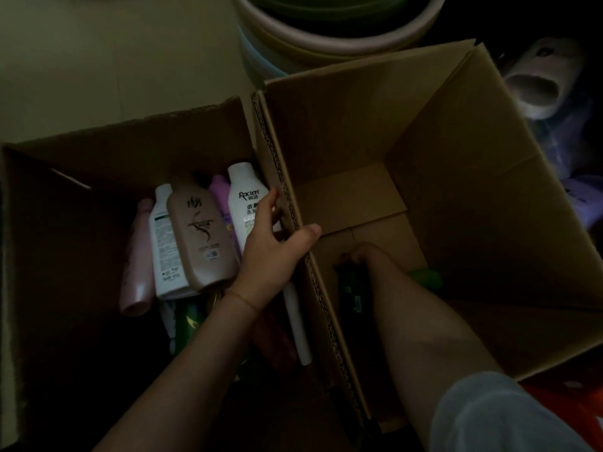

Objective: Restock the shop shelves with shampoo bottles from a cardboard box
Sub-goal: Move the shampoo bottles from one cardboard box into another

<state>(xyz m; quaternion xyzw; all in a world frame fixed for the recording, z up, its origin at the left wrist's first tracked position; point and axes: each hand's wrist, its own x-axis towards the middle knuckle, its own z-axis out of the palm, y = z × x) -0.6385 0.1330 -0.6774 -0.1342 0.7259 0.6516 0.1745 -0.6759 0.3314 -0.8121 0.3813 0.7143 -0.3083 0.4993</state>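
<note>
The right hand (365,256) is reaching down into the right cardboard box (489,223), fingers curling round a dark bottle (350,288) on its floor. The left hand (270,252) is pinching the wall between the boxes, thumb over the edge. Beyond it, shampoo bottles (202,236) are lying heaped in the left box (81,197).

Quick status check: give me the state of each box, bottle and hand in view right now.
left box: open, holds several bottles
right box: open, nearly empty
brown bottle: lying on others
white Racien bottle: leaning at shared wall
pink bottle: lying flat
left hand: gripping shared wall
right hand: low in right box, on dark bottle
</note>
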